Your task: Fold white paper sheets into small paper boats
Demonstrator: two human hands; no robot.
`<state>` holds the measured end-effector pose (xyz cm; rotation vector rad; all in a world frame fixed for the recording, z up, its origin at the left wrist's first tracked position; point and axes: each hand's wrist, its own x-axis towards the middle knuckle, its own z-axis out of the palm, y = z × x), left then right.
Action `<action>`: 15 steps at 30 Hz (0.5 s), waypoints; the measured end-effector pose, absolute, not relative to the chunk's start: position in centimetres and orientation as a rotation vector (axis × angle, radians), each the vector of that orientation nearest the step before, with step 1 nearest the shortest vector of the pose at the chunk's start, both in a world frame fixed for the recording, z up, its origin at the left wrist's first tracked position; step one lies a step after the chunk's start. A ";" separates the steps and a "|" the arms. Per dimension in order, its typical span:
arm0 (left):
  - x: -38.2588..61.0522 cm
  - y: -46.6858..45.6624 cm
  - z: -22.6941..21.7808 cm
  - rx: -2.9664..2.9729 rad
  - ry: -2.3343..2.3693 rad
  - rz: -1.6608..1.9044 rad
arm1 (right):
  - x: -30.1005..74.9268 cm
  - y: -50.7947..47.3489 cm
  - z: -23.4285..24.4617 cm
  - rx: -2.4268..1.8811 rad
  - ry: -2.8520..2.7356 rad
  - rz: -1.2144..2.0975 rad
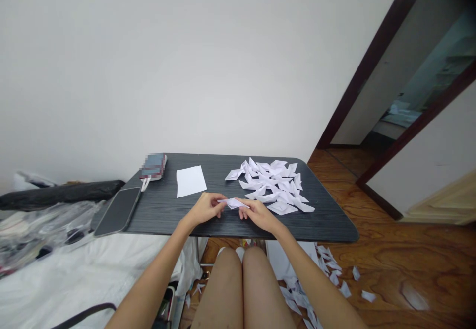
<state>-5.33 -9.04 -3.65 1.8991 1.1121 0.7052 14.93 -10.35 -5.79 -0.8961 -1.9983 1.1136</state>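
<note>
A small folded white paper boat [234, 203] is held between both hands just above the front part of the dark table [159, 215]. My left hand [207, 207] pinches its left tip between thumb and fingers. At the other end, my right hand [259, 214] grips the right tip the same way. To the right lies a heap of similar paper boats [273, 182], several of them overlapping. A stack of flat white paper [191, 180] rests beyond my left hand, apart from it.
On the table's left side are a tablet-like dark device [117, 211] and a blurred-out pouch or packet [153, 165]. More folded papers [329, 259] are scattered on the wooden floor [390, 254] at the right. A white wall [223, 61] stands behind the table.
</note>
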 end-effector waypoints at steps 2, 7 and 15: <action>-5.2 -8.9 -3.9 1.922 1.157 0.705 | 14.8 -10.2 -6.0 -0.891 -2.005 1.104; -4.9 -8.4 -4.3 2.026 1.252 0.735 | 14.7 -9.8 -6.3 -0.903 -2.018 1.092; -5.1 -7.8 -4.5 1.928 1.232 0.724 | 14.4 -8.1 -6.8 -0.922 -1.839 1.290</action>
